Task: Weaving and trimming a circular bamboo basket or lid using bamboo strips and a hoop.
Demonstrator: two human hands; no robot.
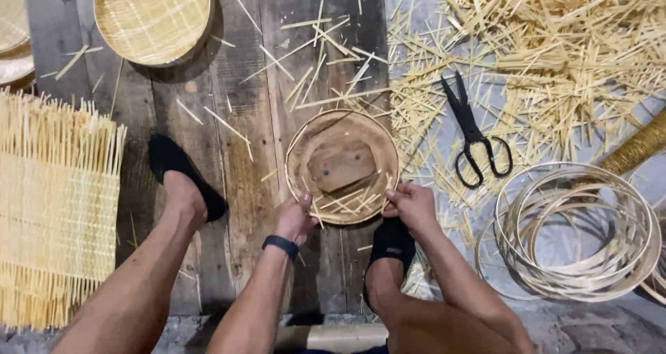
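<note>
Knees and forearms closest to me. I see left hand (294,219) and right hand (411,205), fingers closed on near rim of round wooden mould (342,165), resting on plank floor (236,139). Black scissors (474,135) right, among bamboo offcuts (555,56).

This is a basket-weaving workshop set on a rough plank floor (243,153). Heaps of cut bamboo slivers (555,56) lie about, with black scissors (475,135), a stack of bent rim hoops (579,232), a woven mat (55,208) and a finished round tray (152,18).
</note>
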